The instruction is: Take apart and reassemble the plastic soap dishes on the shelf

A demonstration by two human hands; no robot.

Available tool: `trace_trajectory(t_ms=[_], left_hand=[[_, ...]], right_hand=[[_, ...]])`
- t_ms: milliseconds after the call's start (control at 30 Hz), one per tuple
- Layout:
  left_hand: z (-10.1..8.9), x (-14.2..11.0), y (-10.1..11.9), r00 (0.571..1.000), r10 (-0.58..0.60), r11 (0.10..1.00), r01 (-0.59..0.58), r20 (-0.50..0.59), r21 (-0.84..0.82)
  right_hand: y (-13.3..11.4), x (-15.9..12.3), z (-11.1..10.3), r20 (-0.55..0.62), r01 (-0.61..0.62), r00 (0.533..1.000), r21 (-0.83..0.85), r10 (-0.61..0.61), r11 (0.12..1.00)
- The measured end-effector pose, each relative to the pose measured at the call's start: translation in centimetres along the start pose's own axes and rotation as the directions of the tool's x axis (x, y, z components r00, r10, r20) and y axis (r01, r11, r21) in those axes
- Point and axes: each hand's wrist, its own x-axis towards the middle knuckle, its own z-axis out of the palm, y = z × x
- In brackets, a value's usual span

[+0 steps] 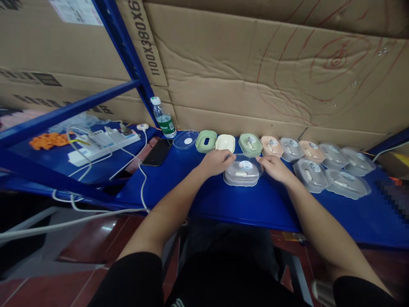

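Note:
In the head view, my left hand point(220, 162) is closed at the left edge of a clear plastic lid point(252, 160) with a round sticker. My right hand point(275, 167) pinches the lid's right edge. Under the lid sits a grey soap box point(241, 181) on the blue table, a small pale piece showing on it. Whether the lid rests fully on the box cannot be made out. Just behind my left hand lies a cream tray point(225, 142). Beside it stands a green tray point(206, 142) with a dark oval opening.
Lidded boxes in green point(251, 146), peach point(271, 146) and grey point(311, 175) stand behind and to the right. To the left are another clear lid point(185, 140), a water bottle point(164, 119), a phone point(157, 152) and a power strip point(104, 147) with cables. Cardboard point(223, 64) walls the back.

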Motion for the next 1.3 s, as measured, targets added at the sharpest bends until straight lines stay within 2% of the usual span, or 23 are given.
trace_trajectory(t_ms=[100,200,300,467,633,767,833,933,1000,1033,1133,1200,1300], left_hand=[[0.2,0.0,-0.3,1.0,-0.003,0.995,0.0,0.031,0.101],[0.6,0.0,-0.6,0.993,0.002,0.983,-0.023,0.114,0.184],[0.7,0.1,-0.9,0.988,0.016,0.974,-0.051,0.155,0.221],[0.9,0.2,-1.0,0.99,0.024,0.968,-0.058,0.141,0.244],[1.0,0.2,-0.6,0.994,-0.043,0.971,0.019,0.096,0.238],[0.9,0.3,-0.5,0.995,-0.08,0.971,0.063,0.063,0.233],[1.0,0.4,-0.6,0.994,-0.089,0.971,0.071,0.065,0.23],[1.3,0.5,-0.8,0.992,-0.103,0.97,0.084,0.074,0.228],[1.4,0.5,-0.9,0.99,-0.121,0.972,0.102,0.079,0.21],[1.5,0.6,-0.9,0.988,-0.133,0.975,0.115,0.083,0.192],[1.6,0.7,-1.0,0.981,-0.169,0.977,0.155,0.091,0.146],[1.5,0.8,-1.1,0.981,-0.174,0.977,0.162,0.081,0.136],[1.4,0.9,-1.3,0.984,-0.171,0.981,0.165,0.052,0.1]], right_hand=[[0.5,0.2,0.2,0.084,0.013,0.996,-0.08,-0.006,0.997],[0.7,0.3,0.4,0.153,-0.001,0.988,-0.156,0.026,0.988],[0.6,0.1,0.5,0.184,-0.039,0.981,-0.15,0.066,0.988],[0.5,-0.1,0.4,0.23,-0.072,0.97,-0.019,0.074,0.997],[1.0,0.0,0.5,0.235,-0.117,0.969,0.172,0.075,0.978],[1.5,0.2,0.8,0.231,-0.085,0.973,0.25,0.026,0.964],[1.5,0.3,0.9,0.191,-0.042,0.982,0.214,0.0,0.976],[0.8,0.1,0.6,-0.016,0.097,0.995,-0.019,-0.097,0.995],[-0.1,-0.4,0.4,-0.137,0.232,0.956,-0.192,-0.26,0.954],[-0.6,-0.7,0.4,-0.16,0.305,0.924,-0.24,-0.347,0.922],[-2.1,-1.6,0.7,-0.123,0.496,0.835,-0.256,-0.537,0.83],[-2.6,-1.9,1.1,-0.053,0.573,0.797,-0.249,-0.602,0.781],[-2.8,-1.9,1.6,0.112,0.652,0.752,-0.264,-0.649,0.71]])
